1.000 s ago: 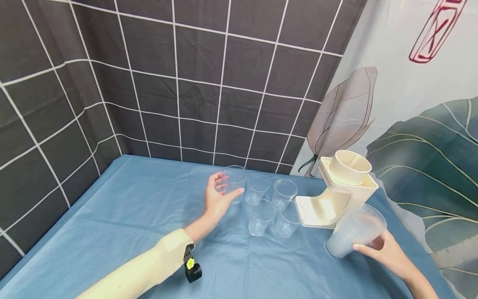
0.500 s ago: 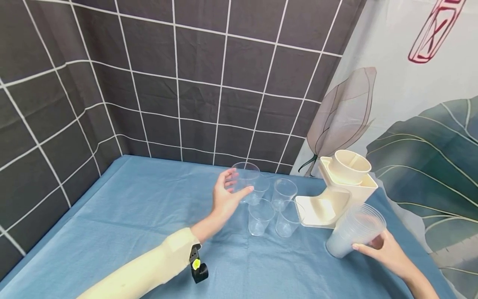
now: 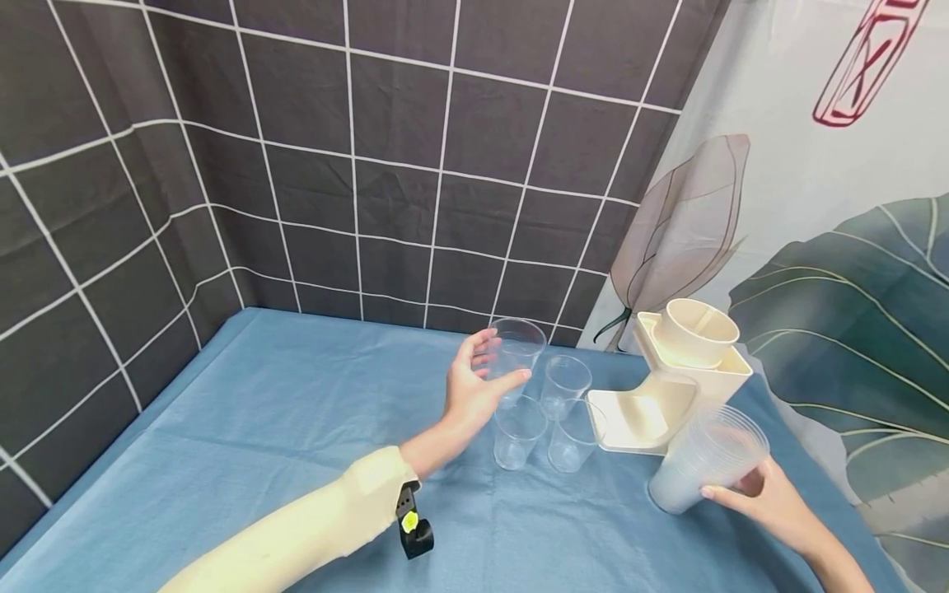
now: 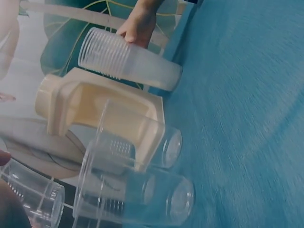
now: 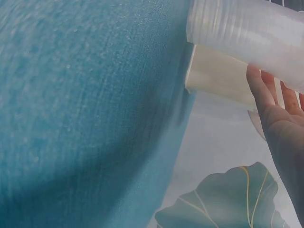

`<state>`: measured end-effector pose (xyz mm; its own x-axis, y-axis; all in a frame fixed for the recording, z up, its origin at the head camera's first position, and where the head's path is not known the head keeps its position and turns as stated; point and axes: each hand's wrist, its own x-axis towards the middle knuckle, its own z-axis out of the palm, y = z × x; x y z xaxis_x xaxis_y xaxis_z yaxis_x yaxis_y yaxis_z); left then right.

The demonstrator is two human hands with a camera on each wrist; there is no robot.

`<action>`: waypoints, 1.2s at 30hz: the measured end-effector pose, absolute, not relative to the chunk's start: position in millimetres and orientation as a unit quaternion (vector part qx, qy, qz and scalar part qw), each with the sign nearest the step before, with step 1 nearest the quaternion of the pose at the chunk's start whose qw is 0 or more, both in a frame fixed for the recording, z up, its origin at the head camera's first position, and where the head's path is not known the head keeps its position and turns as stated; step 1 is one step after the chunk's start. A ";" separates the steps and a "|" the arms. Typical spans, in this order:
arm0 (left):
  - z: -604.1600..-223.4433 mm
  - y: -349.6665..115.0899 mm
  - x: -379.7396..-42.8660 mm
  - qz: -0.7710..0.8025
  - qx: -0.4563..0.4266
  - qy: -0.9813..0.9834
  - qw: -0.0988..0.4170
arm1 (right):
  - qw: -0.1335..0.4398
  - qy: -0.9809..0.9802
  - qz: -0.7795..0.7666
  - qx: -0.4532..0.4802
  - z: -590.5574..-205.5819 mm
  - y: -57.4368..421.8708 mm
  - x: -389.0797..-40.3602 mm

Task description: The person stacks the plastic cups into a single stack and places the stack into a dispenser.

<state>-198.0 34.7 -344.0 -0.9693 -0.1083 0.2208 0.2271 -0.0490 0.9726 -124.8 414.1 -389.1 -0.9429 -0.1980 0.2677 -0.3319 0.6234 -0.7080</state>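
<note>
My left hand [image 3: 470, 383] holds a clear plastic cup [image 3: 516, 342] between thumb and fingers. The left wrist view shows this cup [image 4: 35, 190] raised off the cloth, its base toward the other cups. In the head view it overlaps a standing cup behind my thumb, mostly hidden. Close by stand a back cup [image 3: 566, 380], a front left cup [image 3: 517, 436] and a front right cup [image 3: 572, 441], all upright. My right hand [image 3: 771, 502] grips a tilted stack of nested plastic cups [image 3: 704, 461], thumb on the near side; its lower end appears to touch the table.
A cream plastic stand [image 3: 630, 416] with a round holder [image 3: 700, 329] on top is between the loose cups and the stack. Blue cloth [image 3: 296, 428] covers the table. A dark tiled-pattern curtain [image 3: 400, 198] hangs behind, and a leaf-printed curtain [image 3: 838, 272] at the right.
My left hand has moved right with its cup, from beside the back left cup to in front of or over it. The right hand and stack have hardly moved.
</note>
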 end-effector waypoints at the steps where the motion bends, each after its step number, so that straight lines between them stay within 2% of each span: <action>1: -343.5 36.1 -197.4 -0.723 -0.046 -0.680 0.114 | 0.081 -0.897 0.409 0.148 -389.2 414.3 -124.9; 24: -334.1 71.9 -186.8 -0.724 -0.082 -0.679 0.093 | 0.085 -0.898 0.407 0.146 -390.5 413.9 -123.8; 36: -325.8 89.2 -178.8 -0.729 -0.113 -0.672 0.056 | 0.087 -0.898 0.408 0.138 -391.0 413.5 -124.2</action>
